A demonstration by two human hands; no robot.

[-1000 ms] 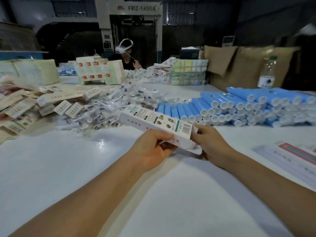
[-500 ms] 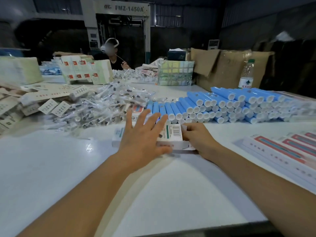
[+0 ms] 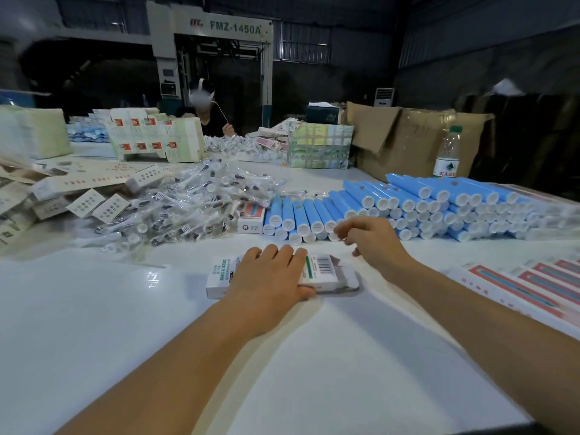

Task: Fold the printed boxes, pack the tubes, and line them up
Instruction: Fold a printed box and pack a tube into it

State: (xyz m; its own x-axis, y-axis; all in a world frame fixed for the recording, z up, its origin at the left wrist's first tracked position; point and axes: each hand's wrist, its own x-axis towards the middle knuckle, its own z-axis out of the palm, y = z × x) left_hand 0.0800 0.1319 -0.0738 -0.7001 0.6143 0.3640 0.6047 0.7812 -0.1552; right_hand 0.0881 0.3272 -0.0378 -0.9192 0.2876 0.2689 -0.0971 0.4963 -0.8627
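Left hand [image 3: 270, 279] flat, hiding box [image 3: 320, 271] middle, right hand [image 3: 373, 238] blurred, fingers loosely curled, empty

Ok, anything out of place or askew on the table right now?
One thing: a red-printed box lies alone, wedged between the heap of wrapped brush heads and the blue tubes, away from the lined-up boxes at right. Otherwise nothing looks spilled or damaged.

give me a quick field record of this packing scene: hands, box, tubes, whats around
left hand: flat on the printed box, pressing it to the table
right hand: reaching toward the blue tubes, holding nothing
printed box: lying on the white table, right end flap open
blue tubes: stacked behind the box, white caps facing the camera
wrapped brush heads: heaped at left
water bottle: upright, back right
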